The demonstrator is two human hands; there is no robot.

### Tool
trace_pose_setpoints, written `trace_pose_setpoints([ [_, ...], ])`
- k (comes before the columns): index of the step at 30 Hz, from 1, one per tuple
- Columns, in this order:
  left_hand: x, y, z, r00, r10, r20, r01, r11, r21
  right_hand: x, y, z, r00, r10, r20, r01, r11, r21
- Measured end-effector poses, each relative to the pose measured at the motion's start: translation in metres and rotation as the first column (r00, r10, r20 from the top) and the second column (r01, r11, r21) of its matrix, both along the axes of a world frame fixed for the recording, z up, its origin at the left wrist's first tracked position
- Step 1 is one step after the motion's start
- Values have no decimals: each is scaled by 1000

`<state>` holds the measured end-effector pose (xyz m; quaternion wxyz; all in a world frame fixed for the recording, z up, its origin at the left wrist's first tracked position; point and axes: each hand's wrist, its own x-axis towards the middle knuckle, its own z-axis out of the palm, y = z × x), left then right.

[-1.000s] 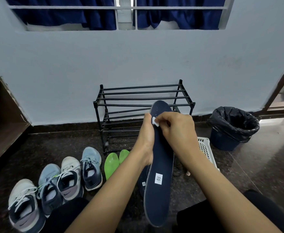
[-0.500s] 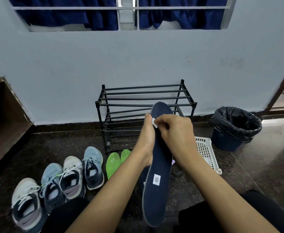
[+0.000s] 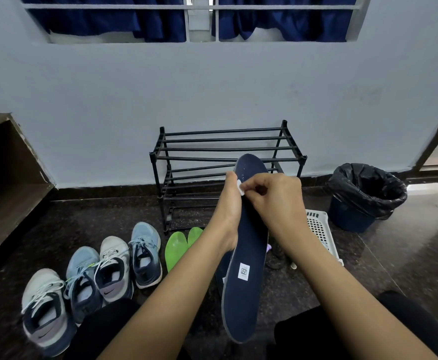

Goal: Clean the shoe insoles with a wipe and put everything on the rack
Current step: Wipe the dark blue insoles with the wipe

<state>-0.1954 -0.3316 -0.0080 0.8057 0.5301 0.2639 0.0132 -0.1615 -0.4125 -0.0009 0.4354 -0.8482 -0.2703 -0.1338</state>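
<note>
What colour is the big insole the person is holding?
The insole is dark navy blue, with a small white label; the head view shows it.

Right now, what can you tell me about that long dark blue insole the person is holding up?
The navy insole is long, thin and foot-shaped, with a grey rim; it looks like fabric-covered foam. It is held up, toe end toward the black rack, heel nearest the camera. A square white label sits near the heel, pale specks near the toe. The left hand grips its left edge, and the right hand pinches a small white piece against it there.
</note>
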Motion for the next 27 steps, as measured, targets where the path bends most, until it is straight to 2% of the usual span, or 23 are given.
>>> trace_pose_setpoints([
  [5, 1, -4, -3, 999, -45, 10, 45, 999, 13, 4, -3, 2, 999, -45, -10, 45, 998, 45],
  [9, 2, 5, 2, 1000, 9, -17, -9, 1000, 24, -2, -4, 2, 998, 38, -44, -40, 998, -57],
  [12, 3, 6, 2, 999, 39, -33, -38, 999, 37, -5, -4, 2, 998, 67, -9, -68, 992, -109],
  [15, 5, 2, 0, 999, 51, -5, -51, 998, 44, -2, -6, 3, 998, 45, 33, -43, 996, -75],
  [22, 4, -11, -6, 998, -61, 4, 61, 998, 17, 5, -8, 4, 997, -58, 57, 59, 998, -15],
  [27, 5, 1, 1, 999, 33, -17, -32, 998, 63, -4, -9, 7, 999, 47, -23, -49, 995, -85],
])
